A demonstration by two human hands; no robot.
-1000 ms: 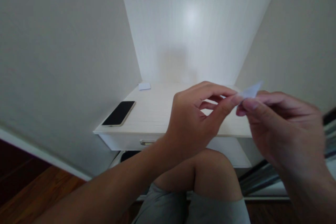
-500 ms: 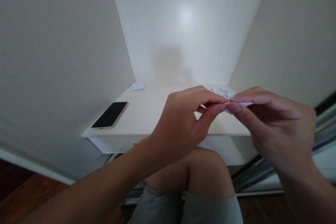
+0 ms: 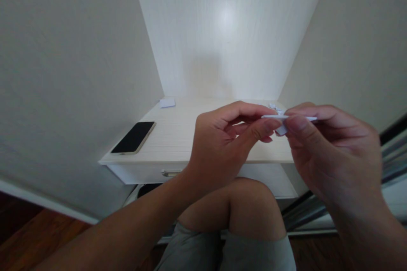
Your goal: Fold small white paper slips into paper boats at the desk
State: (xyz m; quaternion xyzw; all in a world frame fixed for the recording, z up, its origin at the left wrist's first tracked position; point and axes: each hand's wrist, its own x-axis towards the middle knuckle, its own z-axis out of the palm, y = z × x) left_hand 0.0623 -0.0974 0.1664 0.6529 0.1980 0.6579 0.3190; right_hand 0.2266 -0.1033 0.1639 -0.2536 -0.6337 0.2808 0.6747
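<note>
A small piece of folded white paper [image 3: 281, 130] is held up above the right part of the desk. Its thin edge runs sideways between both hands, and a short flap hangs down in the middle. My left hand [image 3: 224, 144] pinches its left end between thumb and fingers. On the other end, my right hand [image 3: 340, 152] has thumb and index finger closed. Fingers cover much of the paper, so its full shape is hidden. Behind the hands, several small white paper pieces [image 3: 272, 106] lie on the desk, partly blocked from sight.
On the left of the white desk [image 3: 178, 135] lies a black-screened phone [image 3: 134, 137]. A white folded paper [image 3: 167, 103] rests at the back left corner. Walls enclose the desk on three sides. Below the top is a drawer handle [image 3: 171, 173], with my knees [image 3: 251, 203] in front.
The hands have moved slightly apart, and more of the white paper shows between them, with a flap now hanging below. The camera view has shifted slightly.
</note>
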